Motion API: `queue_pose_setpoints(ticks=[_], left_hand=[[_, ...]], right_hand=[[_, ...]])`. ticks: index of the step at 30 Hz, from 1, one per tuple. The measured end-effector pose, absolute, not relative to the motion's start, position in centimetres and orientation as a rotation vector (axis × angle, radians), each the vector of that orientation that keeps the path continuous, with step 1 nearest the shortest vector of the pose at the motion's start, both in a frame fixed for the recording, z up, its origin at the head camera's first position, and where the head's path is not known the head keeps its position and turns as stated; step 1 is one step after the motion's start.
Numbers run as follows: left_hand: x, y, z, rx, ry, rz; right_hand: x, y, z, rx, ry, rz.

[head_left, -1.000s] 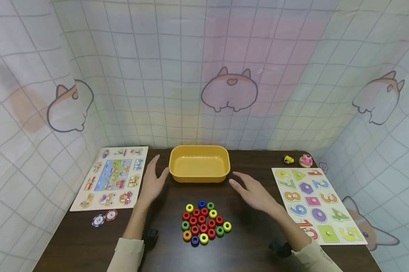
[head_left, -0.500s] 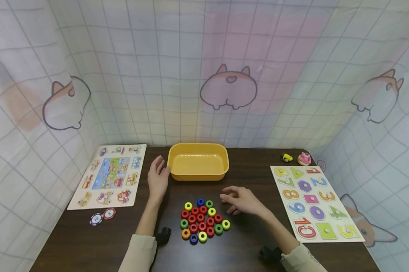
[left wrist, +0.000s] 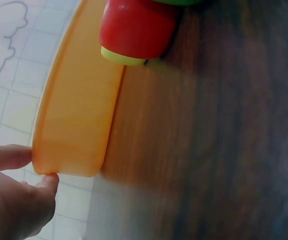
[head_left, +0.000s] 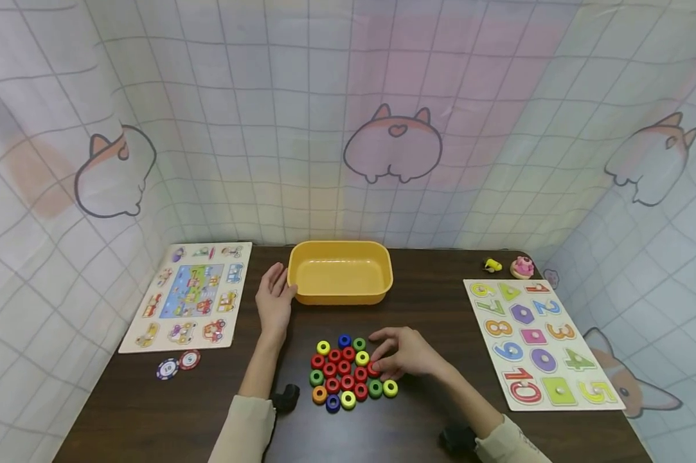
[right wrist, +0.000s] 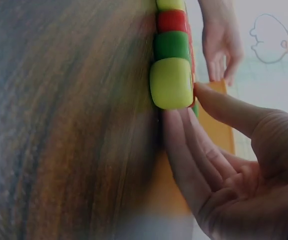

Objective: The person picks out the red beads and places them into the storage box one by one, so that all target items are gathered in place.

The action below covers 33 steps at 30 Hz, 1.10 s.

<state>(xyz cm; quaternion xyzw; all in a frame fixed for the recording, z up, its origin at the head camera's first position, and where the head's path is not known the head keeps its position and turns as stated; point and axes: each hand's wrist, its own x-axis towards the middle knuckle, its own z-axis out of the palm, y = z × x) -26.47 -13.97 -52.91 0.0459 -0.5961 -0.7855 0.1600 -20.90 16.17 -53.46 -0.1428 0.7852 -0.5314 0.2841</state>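
Your right hand (head_left: 408,353) is touching a red ring (head_left: 371,372) at the ring cluster's (head_left: 344,368) three o'clock; whether its fingers are pinching, I can't tell. Your left hand (head_left: 274,301), thumb spread from fingers, is touching the yellow tray (head_left: 340,299) at nine o'clock.

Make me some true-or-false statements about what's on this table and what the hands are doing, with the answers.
1. The left hand touches the yellow tub. True.
2. The rings are inside the yellow tub. False: they lie on the table, nearer the person.
3. All the rings are red. False: others are yellow, green, blue or orange.
4. The right hand is at a red ring. True.
5. The number board lies left of the yellow tub. False: it lies to the right.
6. Two round chips lie near the picture board. True.
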Motion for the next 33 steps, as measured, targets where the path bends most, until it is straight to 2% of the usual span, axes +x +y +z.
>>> queue_pose_setpoints(ticks=[17, 25, 33], left_hand=[[-26.5, -14.3, -53.2, 0.111, -1.650, -2.296], [-26.6, -14.8, -53.6, 0.097, -1.596, -2.354], [-26.7, -14.7, -53.5, 0.088, -1.576, -2.371]], right_hand=[[-21.9, 16.5, -52.8, -0.293, 1.954, -1.471], [-23.1, 16.4, -50.2, -0.290, 1.903, -1.482], [-25.8, 15.9, -46.7, -0.286, 1.885, -1.514]])
